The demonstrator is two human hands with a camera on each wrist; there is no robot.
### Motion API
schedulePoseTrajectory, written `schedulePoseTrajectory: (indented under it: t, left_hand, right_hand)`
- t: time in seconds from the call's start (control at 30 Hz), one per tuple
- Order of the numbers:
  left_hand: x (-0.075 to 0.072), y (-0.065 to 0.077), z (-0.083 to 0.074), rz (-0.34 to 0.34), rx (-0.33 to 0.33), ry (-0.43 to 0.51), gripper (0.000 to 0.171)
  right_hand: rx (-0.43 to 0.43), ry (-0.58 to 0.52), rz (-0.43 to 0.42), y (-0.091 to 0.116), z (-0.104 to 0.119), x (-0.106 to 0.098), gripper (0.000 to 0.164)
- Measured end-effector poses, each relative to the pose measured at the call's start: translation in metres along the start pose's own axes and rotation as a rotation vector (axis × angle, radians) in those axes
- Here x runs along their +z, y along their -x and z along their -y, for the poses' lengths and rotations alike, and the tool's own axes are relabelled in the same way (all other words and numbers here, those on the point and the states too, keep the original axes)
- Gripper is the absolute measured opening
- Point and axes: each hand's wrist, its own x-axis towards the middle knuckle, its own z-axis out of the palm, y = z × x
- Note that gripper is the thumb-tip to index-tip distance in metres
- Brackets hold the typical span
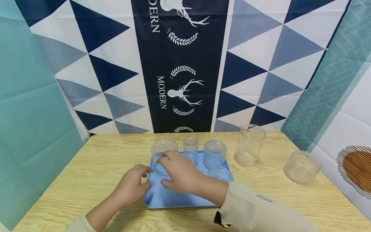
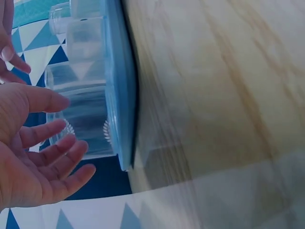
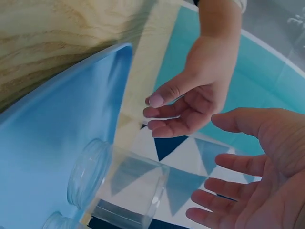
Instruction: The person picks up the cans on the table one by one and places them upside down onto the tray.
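A clear jar (image 1: 156, 154) stands at the back left of a blue tray (image 1: 174, 201). My right hand (image 1: 181, 172) hovers over the front of that jar, fingers spread and grasping nothing. To the left, by the tray's edge, is my left hand (image 1: 133, 183), its fingers loosely bent around bare air. In the right wrist view a gap separates the jar (image 3: 128, 186) from both hands. A narrow clear jar (image 1: 190, 149) and a medium one (image 1: 214, 154) also stand along the tray's back. My right forearm partly hides a low clear container (image 1: 218, 172) at the tray's right.
Right of the tray, a tall clear jar (image 1: 250, 145) stands on the wooden table (image 1: 110, 161). A short, wide clear jar (image 1: 302, 167) sits near the table's right edge. Behind the table hangs a patterned cloth (image 1: 182, 58), with a teal cloth (image 1: 34, 106) on the left.
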Motion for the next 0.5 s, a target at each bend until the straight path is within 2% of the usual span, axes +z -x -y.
schedulePoseTrajectory:
  t: [0.13, 0.37, 0.5]
  left_hand:
    - [-0.001, 0.001, -0.004, -0.058, 0.09, -0.038, 0.029]
    - [-0.003, 0.003, -0.009, -0.208, 0.318, -0.063, 0.029]
    - [-0.004, 0.004, -0.015, -0.239, 0.37, -0.041, 0.033]
  right_hand:
    - [-0.002, -0.046, -0.016, 0.01, -0.003, -0.005, 0.046]
    - [-0.008, -0.105, -0.083, 0.026, -0.009, -0.011, 0.041]
    - [-0.024, -0.133, -0.155, 0.035, -0.014, -0.012, 0.04]
